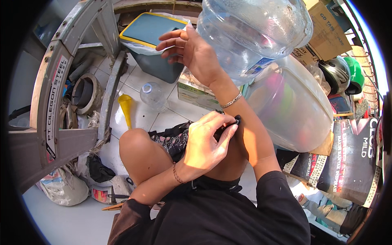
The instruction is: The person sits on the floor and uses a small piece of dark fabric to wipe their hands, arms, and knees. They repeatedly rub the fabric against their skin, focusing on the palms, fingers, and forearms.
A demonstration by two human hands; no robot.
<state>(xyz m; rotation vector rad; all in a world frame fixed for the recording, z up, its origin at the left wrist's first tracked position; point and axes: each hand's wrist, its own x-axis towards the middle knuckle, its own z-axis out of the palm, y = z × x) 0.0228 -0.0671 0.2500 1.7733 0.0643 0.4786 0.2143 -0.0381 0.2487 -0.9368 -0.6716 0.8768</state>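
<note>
My left hand (206, 143) is in front of my body, its thumb and fingers pinched together. At its fingertips is a small black thing (237, 119), right against my right forearm; its kind is too small to tell. My right hand (194, 55) is raised, palm turned sideways and fingers apart, with nothing in it. Behind its fingers stands a dark grey bin (153, 67) with a yellow-rimmed lid (149, 29). Beside my right wrist is a large clear water jug (253, 36). A patterned dark cloth (169, 143) lies by my bare knee (141, 149).
On the white tiled floor are a yellow funnel (125, 108), a clear plastic bottle (152, 94) and a green-white box (196, 94). A translucent tub (292, 106) stands at right, near helmets (337, 75) and cardboard boxes (328, 30). A metal frame (53, 81) rises at left.
</note>
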